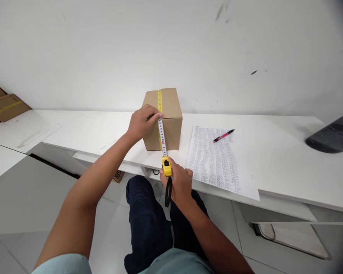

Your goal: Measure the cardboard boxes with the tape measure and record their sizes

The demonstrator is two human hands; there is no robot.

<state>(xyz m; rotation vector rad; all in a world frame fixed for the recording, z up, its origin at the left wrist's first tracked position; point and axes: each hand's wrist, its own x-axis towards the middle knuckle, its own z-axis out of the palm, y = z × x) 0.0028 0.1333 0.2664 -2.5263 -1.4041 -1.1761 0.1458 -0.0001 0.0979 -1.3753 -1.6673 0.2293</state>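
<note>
A brown cardboard box (172,131) with yellow tape along its top seam stands on the white desk. Down its near face runs the white blade of a yellow tape measure (167,166), drawn out from the case. At the box's top front edge, my left hand (144,120) pinches the blade's end between thumb and fingers. My right hand (181,180) is closed around the case, lower and closer to my body, just off the desk's front edge. A black wrist strap hangs from the case.
Right of the box lies a handwritten sheet of paper (214,163) with a red and black pen (224,136) on it. A dark object (331,135) stands at the far right. More cardboard boxes (7,106) sit at the far left. A wall rises behind the desk (280,152).
</note>
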